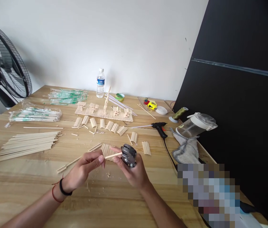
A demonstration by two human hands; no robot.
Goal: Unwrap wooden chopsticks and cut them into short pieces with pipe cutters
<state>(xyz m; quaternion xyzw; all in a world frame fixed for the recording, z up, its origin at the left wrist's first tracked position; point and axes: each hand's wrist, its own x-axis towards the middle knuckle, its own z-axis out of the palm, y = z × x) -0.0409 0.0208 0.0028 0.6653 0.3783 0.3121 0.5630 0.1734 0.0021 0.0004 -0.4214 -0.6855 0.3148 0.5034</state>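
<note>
Between thumb and fingers, my left hand (90, 163) pinches a short wooden stick (112, 155). The stick's far end meets a dark grey, round-headed hand tool (128, 155), whose exact kind I cannot make out. My right hand (135, 172) is wrapped around this tool, its thumb near the stick. Just behind the hands, a panel of sticks laid side by side (107, 148) lies partly hidden. Left of it are loose longer sticks (71, 164). Further back stands a model of joined sticks (104, 114) with a tall upright, and several small stick panels (110, 125) lie before it.
A bundle of bare sticks (29, 144) and wrapped packs (36, 114) lie left. At the right are a glue gun (159, 129) with a cord, a thread spool (180, 114), a clear jug (193, 125) and a cloth (186, 147). A water bottle (100, 84) stands by the wall.
</note>
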